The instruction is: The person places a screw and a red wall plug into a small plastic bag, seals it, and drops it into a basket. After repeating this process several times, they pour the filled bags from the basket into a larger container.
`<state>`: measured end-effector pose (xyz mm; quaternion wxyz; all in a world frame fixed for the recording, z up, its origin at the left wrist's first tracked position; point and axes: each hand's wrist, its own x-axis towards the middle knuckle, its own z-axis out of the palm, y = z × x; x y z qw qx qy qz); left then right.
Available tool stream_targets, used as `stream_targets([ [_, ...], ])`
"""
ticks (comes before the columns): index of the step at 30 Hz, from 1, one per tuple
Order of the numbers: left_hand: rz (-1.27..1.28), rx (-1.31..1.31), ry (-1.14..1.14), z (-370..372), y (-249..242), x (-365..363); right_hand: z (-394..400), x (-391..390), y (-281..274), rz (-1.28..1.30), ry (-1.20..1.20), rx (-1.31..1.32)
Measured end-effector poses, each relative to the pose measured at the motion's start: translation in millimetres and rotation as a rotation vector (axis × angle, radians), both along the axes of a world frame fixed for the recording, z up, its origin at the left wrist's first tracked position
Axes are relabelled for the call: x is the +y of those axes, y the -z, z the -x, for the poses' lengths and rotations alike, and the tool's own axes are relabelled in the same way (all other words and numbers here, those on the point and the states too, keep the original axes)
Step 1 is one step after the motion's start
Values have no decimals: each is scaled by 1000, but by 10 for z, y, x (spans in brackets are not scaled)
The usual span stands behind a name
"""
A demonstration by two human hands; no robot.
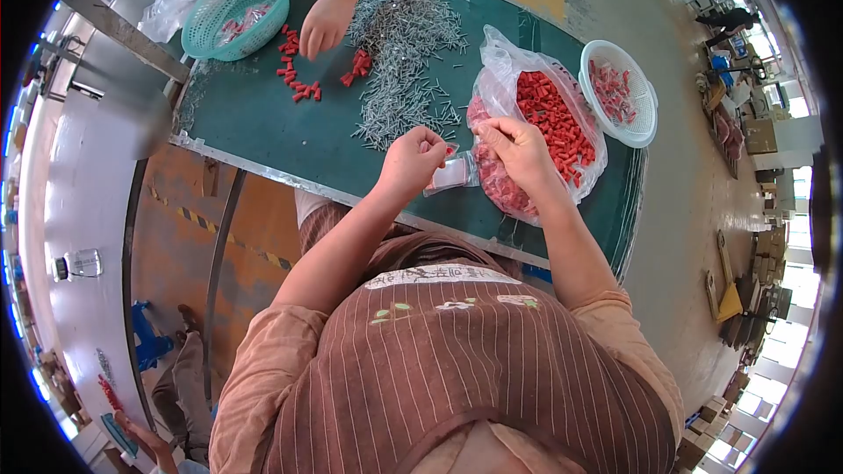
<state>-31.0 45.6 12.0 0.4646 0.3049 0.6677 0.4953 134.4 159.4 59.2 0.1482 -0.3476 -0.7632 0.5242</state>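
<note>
My left hand (pixel 411 165) is closed in a pinch at the table's near edge. A small clear plastic bag (pixel 451 150) with a bit of red in it shows at its fingertips. Just below lies a stack of flat clear bags (pixel 453 174). My right hand (pixel 520 156) is also closed, thumb against fingers, in front of a large clear bag (pixel 497 51) full of red plastic wall plugs (pixel 555 127). What the right fingers hold, if anything, is hidden. Beyond my left hand spreads a heap of grey metal screws (pixel 399 66).
Across the green table (pixel 255 127), another person's hand (pixel 326 26) reaches over loose red plugs (pixel 303 89). A green basket (pixel 239 13) with small filled bags stands at the far left. At the right edge sits a white basket (pixel 625 92) of filled bags.
</note>
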Motion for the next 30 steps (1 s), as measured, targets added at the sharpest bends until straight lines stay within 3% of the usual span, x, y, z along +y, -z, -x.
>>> stream_targets([
  [2, -9, 48, 0, 0, 4, 3, -47, 7, 77, 179, 8, 64],
  [5, 6, 41, 19, -23, -43, 16, -17, -126, -75, 123, -46, 62],
  [14, -59, 100, 49, -79, -31, 27, 127, -348, -307, -539, -233, -234],
  [18, -34, 87, 58, -67, -80, 21, 132, -353, -185, -560, -187, -135],
  [21, 15, -1, 46, -45, -103, 14, 87, -319, -229, -557, -188, -68],
  [26, 10, -404, 93, -40, -130, 54, 31, -303, -98, -707, -272, -85],
  [30, -46, -603, 133, -11, -197, 3, 0, -251, -166, -442, -159, -33],
])
